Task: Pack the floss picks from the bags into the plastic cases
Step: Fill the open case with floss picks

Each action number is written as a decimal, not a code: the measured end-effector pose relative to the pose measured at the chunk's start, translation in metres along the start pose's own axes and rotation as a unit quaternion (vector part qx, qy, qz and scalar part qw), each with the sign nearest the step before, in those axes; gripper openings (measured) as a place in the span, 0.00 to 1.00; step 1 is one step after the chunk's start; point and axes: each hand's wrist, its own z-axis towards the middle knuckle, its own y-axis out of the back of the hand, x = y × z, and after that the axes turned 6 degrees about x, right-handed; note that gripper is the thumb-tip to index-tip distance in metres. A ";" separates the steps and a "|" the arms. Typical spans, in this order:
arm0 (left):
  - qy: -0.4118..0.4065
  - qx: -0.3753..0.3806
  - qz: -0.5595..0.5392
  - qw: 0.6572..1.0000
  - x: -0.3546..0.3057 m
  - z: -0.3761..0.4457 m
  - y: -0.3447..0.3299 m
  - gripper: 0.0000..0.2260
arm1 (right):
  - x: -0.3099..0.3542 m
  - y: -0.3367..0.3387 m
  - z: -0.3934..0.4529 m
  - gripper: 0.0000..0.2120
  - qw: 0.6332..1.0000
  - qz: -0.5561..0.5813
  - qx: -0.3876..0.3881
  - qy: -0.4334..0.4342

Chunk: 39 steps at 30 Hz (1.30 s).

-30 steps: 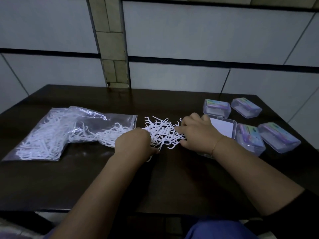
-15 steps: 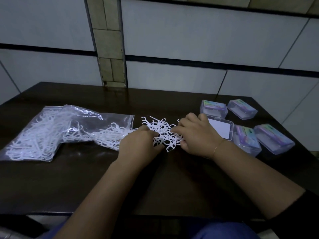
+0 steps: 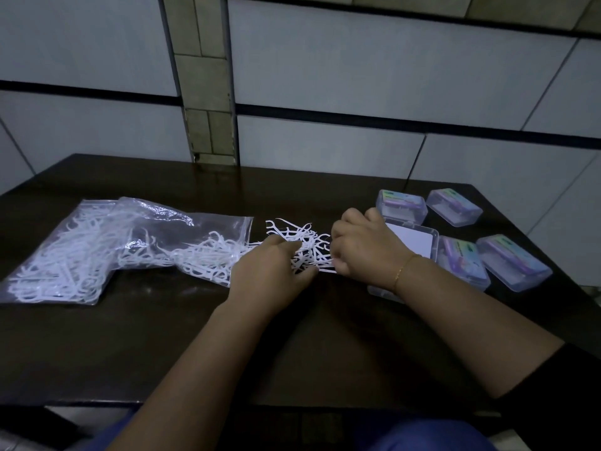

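A clear plastic bag full of white floss picks lies at the left of the dark table. A loose heap of floss picks is spilled at its open mouth. My left hand rests on the heap's near left side, fingers among the picks. My right hand is curled over the heap's right side and pinches a few picks near the table. Behind my right hand lies an open plastic case with a white inside, partly hidden by my wrist.
Several closed clear cases with purple labels stand at the right: one at the back, one further right, two nearer. The table's right edge is close behind them. A tiled wall rises behind the table.
Both hands have drawn closer together over the loose heap. My right hand has curled down onto picks at the heap's near right edge. The view has tilted slightly.
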 end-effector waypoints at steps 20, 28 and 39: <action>-0.125 0.214 -0.106 0.963 -0.073 0.033 -0.016 0.60 | -0.075 0.031 -0.070 0.07 0.911 0.325 0.171 -0.187; -0.134 0.214 -0.100 0.962 -0.071 0.048 -0.044 0.61 | -0.066 0.014 -0.077 0.04 0.902 0.312 0.223 -0.200; -0.123 0.142 -0.086 0.978 -0.056 0.011 -0.040 0.63 | -0.053 0.008 -0.096 0.06 0.877 0.400 0.172 -0.204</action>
